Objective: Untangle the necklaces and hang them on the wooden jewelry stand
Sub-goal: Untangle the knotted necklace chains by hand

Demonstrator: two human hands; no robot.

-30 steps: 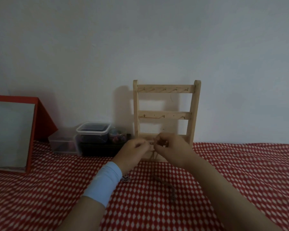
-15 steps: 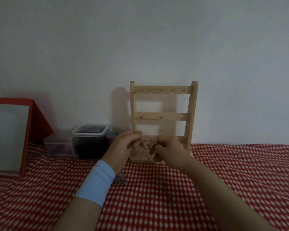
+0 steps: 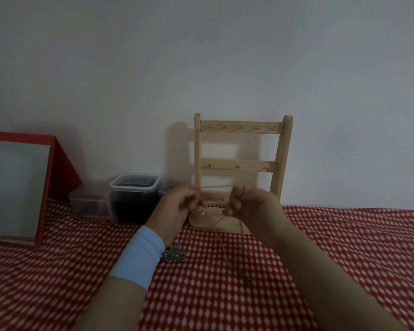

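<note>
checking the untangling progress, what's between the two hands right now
In the head view, a thin chain runs stretched from the left hand to the right hand, in front of the wooden jewelry stand.

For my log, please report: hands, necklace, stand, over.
Left hand, right hand both pinch thin chain, stretched between them. Wooden stand upper hooks bare. Another chain heap beside left wrist.

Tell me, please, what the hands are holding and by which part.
A thin necklace. The left hand and right hand each pinch it, a short stretch pulled straight between them; the rest trails down onto the cloth.
</note>
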